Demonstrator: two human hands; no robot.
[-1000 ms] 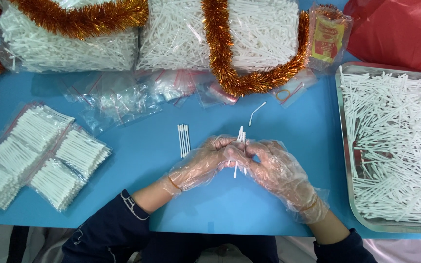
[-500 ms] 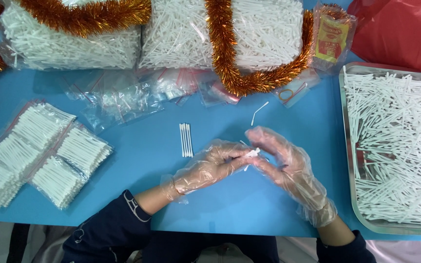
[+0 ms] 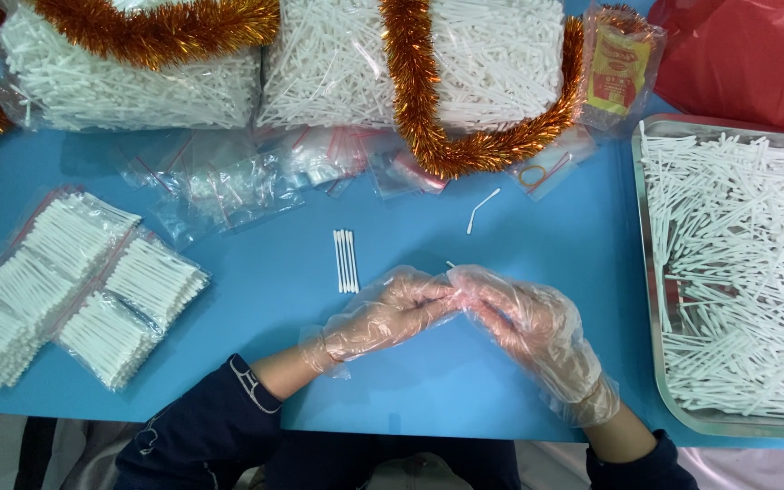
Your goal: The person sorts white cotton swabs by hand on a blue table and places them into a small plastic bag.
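two gloved hands, left hand (image 3: 392,313) and right hand (image 3: 524,318), fingertips pressed together over a blue table (image 3: 410,399), small row of cotton swabs (image 3: 346,260) just beyond, metal tray (image 3: 648,299) of swabs to the right.

Swabs (image 3: 451,266) mostly hidden between fingers (image 3: 437,292)

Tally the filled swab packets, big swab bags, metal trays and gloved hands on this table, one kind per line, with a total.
Filled swab packets, stacked at the table's left: 5
Big swab bags at the back: 2
Metal trays: 1
Gloved hands, left hand and right hand: 2
Total: 10
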